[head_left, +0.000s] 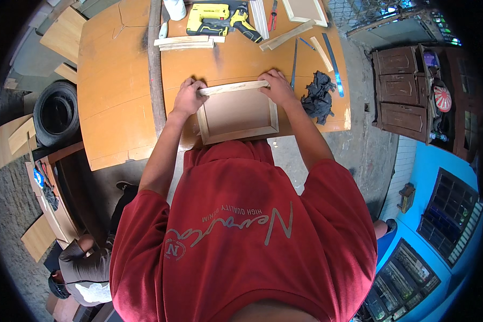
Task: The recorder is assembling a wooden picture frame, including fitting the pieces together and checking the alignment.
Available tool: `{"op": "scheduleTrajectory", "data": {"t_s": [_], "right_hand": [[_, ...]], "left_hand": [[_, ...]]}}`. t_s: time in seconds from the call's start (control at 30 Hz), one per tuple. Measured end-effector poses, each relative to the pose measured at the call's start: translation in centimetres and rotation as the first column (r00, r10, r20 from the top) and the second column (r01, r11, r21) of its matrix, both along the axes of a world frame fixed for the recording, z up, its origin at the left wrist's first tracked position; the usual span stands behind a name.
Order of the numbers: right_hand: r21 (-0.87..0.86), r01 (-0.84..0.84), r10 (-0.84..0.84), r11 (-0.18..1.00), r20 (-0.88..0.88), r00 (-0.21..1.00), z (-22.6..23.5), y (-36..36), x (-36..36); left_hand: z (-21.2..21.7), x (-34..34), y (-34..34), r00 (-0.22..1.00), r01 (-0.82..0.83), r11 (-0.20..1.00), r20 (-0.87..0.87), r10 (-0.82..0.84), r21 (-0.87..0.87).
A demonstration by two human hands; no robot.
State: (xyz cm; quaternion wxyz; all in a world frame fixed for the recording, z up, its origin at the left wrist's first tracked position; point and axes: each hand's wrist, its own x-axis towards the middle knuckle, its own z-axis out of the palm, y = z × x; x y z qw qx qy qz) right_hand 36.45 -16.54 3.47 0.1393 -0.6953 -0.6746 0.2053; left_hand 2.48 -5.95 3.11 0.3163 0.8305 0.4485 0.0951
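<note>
A shallow rectangular wooden frame (241,135) with a brown panel inside lies at the table's near edge, close against my body. Along its far side runs a pale wooden strip (233,87); whether it is fastened to the frame I cannot tell. My left hand (189,96) is closed on the strip's left end, thumb on the near side. At the right end, my right hand (278,87) grips the same strip at the frame's far corner, its fingers curled over the far side.
The orange-brown table (118,80) bears a yellow-and-black power tool (208,19), a yellow drill (245,26), wood strips (185,42), crumpled black plastic (319,96) and a blue blade (334,64). A tyre (56,114) stands left; another person (86,268) is low at the left.
</note>
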Motion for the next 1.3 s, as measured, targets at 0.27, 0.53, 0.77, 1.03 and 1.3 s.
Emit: {"op": "scheduleTrajectory", "data": {"t_s": [0.27,0.53,0.77,1.03,1.3], "right_hand": [[0.072,0.085,-0.08,0.994,-0.081,0.993,0.7,-1.2,-0.6],[-0.094,0.589,-0.581,0.802,-0.347,0.736,-4.0,-5.8,1.9],[-0.232,0.614,-0.655,0.754,-0.19,0.732,-2.6,-6.7,-0.1],[-0.237,0.628,-0.67,0.742,-0.223,0.708,-2.5,-6.7,-0.6],[-0.233,0.621,-0.663,0.748,-0.216,0.717,-3.2,-6.9,-0.5]], "left_hand": [[-0.5,-0.8,-2.5,0.959,-0.255,0.961,0.157,0.237,0.108],[-0.2,-2.9,-5.9,0.821,-0.536,0.816,0.091,0.563,-0.216],[-0.3,-2.5,-6.6,0.803,-0.577,0.765,-0.026,0.595,-0.285],[-0.7,-2.6,-6.0,0.827,-0.556,0.789,-0.078,0.557,-0.261],[-1.5,-2.7,-5.4,0.803,-0.581,0.726,-0.119,0.583,-0.368]]}}
